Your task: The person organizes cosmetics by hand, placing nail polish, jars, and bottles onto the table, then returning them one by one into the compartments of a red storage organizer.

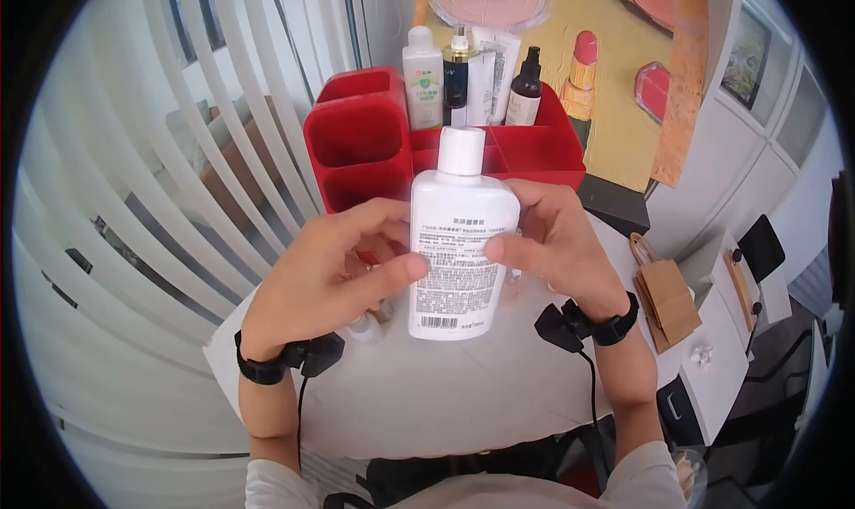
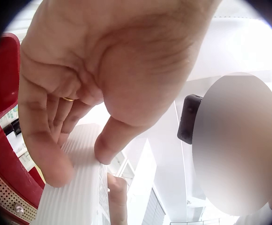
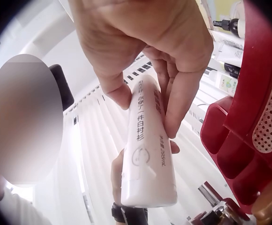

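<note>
White table [image 1: 427, 402] before me supports one red organizer [image 1: 353, 105] at twelve o'clock, containing three visible bottles [image 1: 422, 86]. One large white bottle [image 1: 459, 251] is at dial centre, grasped by two hands: left hand [image 1: 343, 264] at nine, right hand [image 1: 565, 246] at three.

A red organizer [image 1: 406, 139] stands on the worktop [image 1: 427, 407]; in its back row are a green-labelled bottle [image 1: 424, 89], a dark gold-collared bottle [image 1: 455, 83], white tubes [image 1: 499, 68] and a dark spray bottle [image 1: 525, 92]; behind it, a golden board [image 1: 623, 139] bearing a lipstick shape [image 1: 581, 77]; left of it, white slats [image 1: 201, 135]; to its right, a brown paper bag [image 1: 666, 306]
</note>
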Tool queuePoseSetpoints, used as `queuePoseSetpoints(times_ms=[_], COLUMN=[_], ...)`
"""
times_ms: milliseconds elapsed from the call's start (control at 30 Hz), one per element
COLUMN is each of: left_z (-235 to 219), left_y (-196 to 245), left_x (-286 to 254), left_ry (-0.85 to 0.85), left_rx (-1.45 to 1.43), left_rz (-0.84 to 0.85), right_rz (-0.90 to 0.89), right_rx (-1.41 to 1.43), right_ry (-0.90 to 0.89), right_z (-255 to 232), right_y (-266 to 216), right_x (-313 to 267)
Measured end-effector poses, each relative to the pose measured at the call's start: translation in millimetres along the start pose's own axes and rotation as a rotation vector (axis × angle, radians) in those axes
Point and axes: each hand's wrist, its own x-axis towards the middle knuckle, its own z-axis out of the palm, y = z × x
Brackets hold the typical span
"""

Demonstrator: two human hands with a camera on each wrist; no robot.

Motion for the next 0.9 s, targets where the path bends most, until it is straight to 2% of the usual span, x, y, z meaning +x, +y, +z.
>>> queuePoseSetpoints(times_ms=[100,300,367,500,600,700,800,900], left_z=[-2,0,1,1,2,4,3,4], left_y=[-3,-4,-2,-7,-5,-6,-1,1], left_x=[2,1,0,1,1,2,1,0], left_ry=[-0.005,0.023,0.008,-0.002,0.003,0.061,0.012,0.091], left_rx=[0.009,-0.027,-0.065,-0.093,-0.118,-0.024,0.018,-0.060], left_rz=[-0.023,0.054,-0.002,0.031,-0.009,0.071,0.028,-0.003], right_rz=[0.019,0.038,0.024,0.051,0.042,0.041,0.055,0.061], right_rx=[0.063,0.095,0.099,0.111,0.102,0.130,0.118,0.165], right_ry=[-0.020,-0.035,-0.016,-0.013,-0.019,-0.020,-0.034,-0.020], right_z=[-2,-2,-1,-3,-4,-3,-1,4], right_y=[5,-3,-5,-4,-1,0,1,-1], right_x=[2,0,-1,-1,0,0,0,0])
